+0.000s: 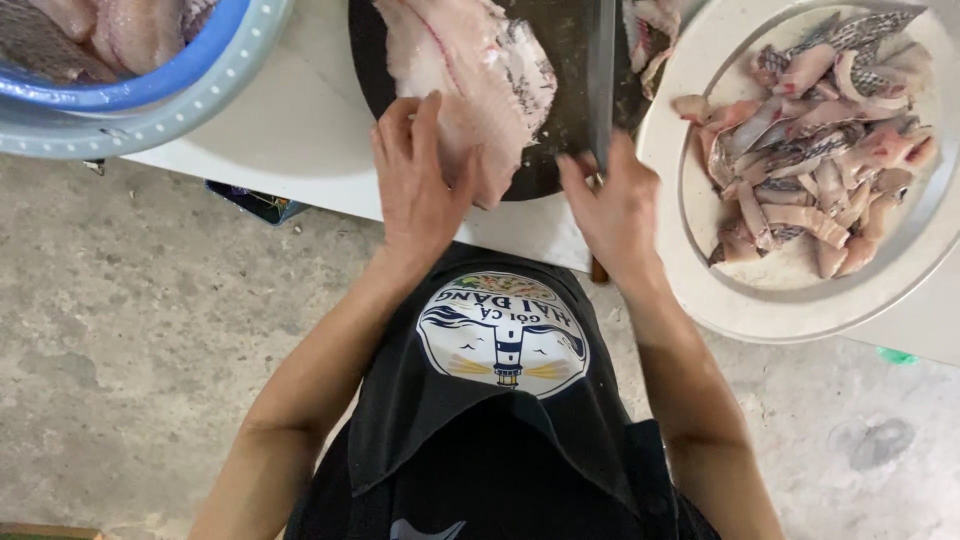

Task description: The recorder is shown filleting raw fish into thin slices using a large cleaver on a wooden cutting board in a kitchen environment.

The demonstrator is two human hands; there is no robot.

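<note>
A large pale fish fillet (480,70) lies on a dark round cutting board (565,60) at the table's near edge. My left hand (415,175) presses flat on the fillet's near end, fingers spread. My right hand (615,205) grips the handle of a long knife (600,70), whose blade stands on the board just right of the fillet.
A white round tray (680,270) at the right holds several cut fish strips (815,150). A blue basin (150,90) with whole fish pieces sits at the upper left. The white table (300,140) edge runs across; bare concrete floor (130,330) lies below.
</note>
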